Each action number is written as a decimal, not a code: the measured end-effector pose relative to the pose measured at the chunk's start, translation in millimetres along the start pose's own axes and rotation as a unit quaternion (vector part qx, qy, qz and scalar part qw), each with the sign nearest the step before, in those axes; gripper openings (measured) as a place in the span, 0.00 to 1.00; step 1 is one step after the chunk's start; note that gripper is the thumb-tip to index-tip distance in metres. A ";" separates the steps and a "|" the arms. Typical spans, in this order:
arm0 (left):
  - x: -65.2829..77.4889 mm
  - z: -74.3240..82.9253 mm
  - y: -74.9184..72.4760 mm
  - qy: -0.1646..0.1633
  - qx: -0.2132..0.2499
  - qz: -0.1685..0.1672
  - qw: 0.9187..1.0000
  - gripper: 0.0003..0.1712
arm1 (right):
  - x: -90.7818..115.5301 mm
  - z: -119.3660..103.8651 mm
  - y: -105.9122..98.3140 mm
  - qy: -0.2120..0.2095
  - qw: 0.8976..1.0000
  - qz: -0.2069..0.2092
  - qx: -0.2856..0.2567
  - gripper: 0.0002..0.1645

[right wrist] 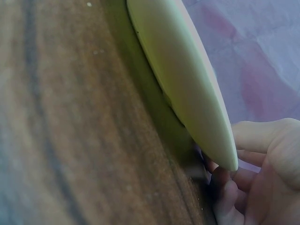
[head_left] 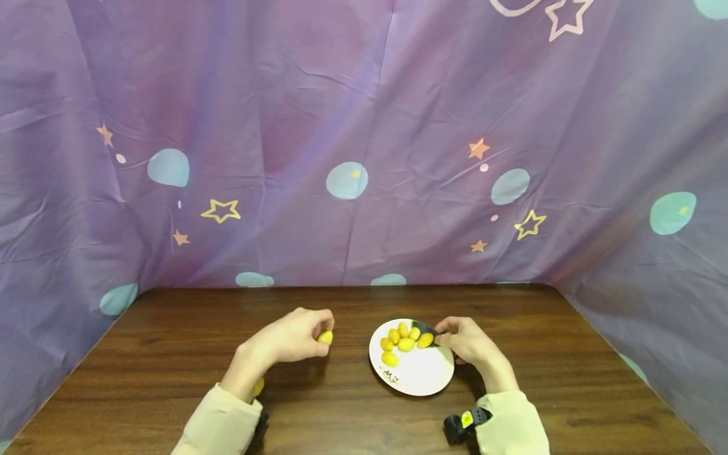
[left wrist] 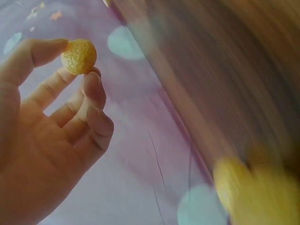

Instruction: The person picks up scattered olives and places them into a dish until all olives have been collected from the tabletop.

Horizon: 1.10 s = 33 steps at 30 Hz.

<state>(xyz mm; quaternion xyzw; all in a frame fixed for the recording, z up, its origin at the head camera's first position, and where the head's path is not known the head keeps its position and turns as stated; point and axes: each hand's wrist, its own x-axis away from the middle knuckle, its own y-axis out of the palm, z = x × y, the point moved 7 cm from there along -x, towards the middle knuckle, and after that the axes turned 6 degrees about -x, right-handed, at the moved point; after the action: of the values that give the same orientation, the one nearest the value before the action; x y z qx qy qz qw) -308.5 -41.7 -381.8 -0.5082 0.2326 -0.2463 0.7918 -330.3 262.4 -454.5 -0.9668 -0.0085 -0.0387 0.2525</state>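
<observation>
My left hand (head_left: 292,336) pinches a small yellow fruit (left wrist: 79,57), oval and kumquat-like with dimpled skin, between thumb and fingertips. It is held over the table, left of a white plate (head_left: 423,376). That plate has a dark patch at its far right and a leaf print near its front left. Several more yellow fruits (head_left: 406,345) lie on its far and left parts. My right hand (head_left: 469,341) grips the plate's right rim; in the right wrist view its fingers (right wrist: 227,199) reach below the edge and the thumb lies against the rim.
Beside the left wrist, partly hidden by the arm, more yellow fruit (head_left: 258,387) sits on the brown wooden table (head_left: 341,411); it shows blurred in the left wrist view. A purple cloth (head_left: 296,158) with stars and blue dots hangs behind the table and at both sides.
</observation>
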 end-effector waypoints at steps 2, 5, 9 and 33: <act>-6.1 6.2 6.1 0.006 0.001 -0.002 1.000 0.13 | -0.6 1.0 2.3 0.003 1.000 -0.002 0.000 0.11; -17.8 15.6 15.3 0.009 0.008 -0.009 1.000 0.13 | 0.3 4.0 5.6 0.006 1.000 -0.004 -0.003 0.11; -36.7 30.5 23.3 -0.005 0.036 -0.014 0.999 0.14 | 2.2 6.4 5.3 0.003 1.000 0.001 -0.005 0.11; -70.9 43.4 59.0 -0.088 0.209 0.013 0.974 0.14 | -2.0 -3.3 -0.2 -0.013 1.000 -0.016 -0.004 0.12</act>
<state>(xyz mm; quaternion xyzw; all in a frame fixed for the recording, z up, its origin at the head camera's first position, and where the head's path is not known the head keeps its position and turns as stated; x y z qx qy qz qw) -327.3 54.0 -411.4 -0.3482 0.1115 -0.2336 0.9010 -332.5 260.9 -451.7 -0.9678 -0.0274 -0.0304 0.2483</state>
